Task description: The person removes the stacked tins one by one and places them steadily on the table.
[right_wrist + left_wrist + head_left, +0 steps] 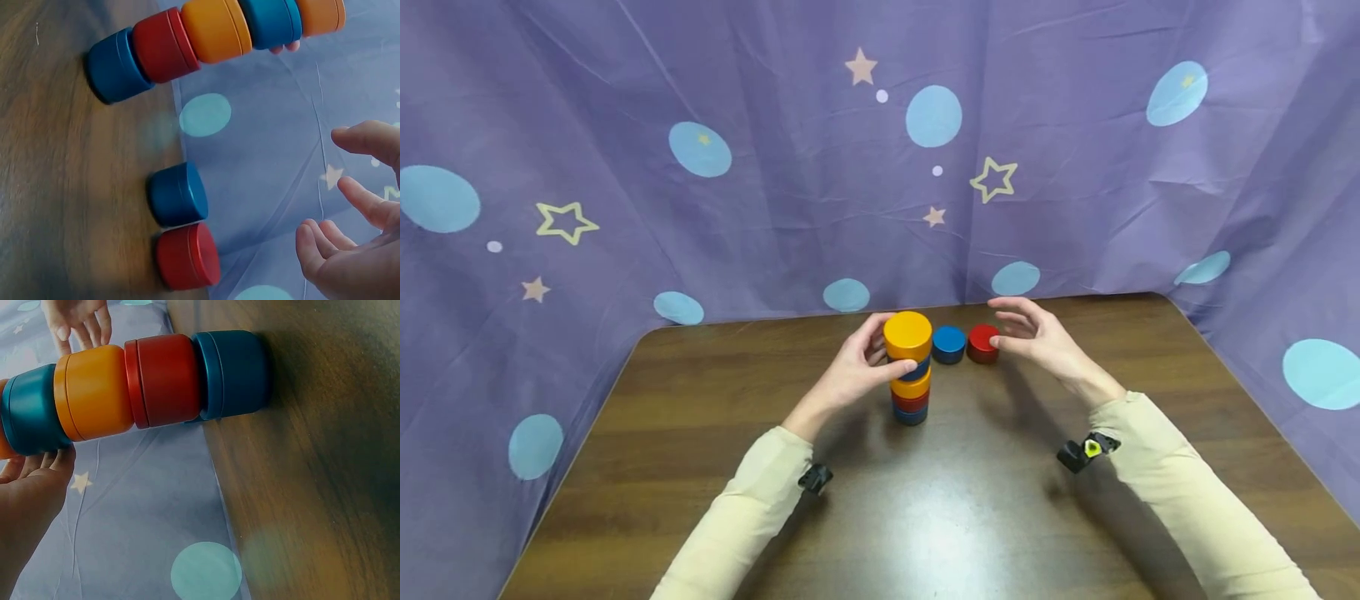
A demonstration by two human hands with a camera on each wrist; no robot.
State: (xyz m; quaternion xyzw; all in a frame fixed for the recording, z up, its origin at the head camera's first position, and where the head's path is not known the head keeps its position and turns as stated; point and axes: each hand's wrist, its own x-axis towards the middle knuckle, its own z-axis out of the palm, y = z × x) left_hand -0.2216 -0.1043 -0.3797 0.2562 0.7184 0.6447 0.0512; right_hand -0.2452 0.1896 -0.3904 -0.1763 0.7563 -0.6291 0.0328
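Note:
A tall stack of round lidded canisters stands on the table. From the bottom up it runs blue, red, orange, blue and orange. My left hand grips the upper blue canister, thumb at the front and fingers behind. To the right of the stack sit a single blue canister and a single red canister, side by side. Raised off the table near the red one, my right hand has its fingers spread and holds nothing.
The brown wooden table meets a purple curtain with stars and dots along its back edge. Small black cameras sit on the left wrist and the right wrist, over cream sleeves.

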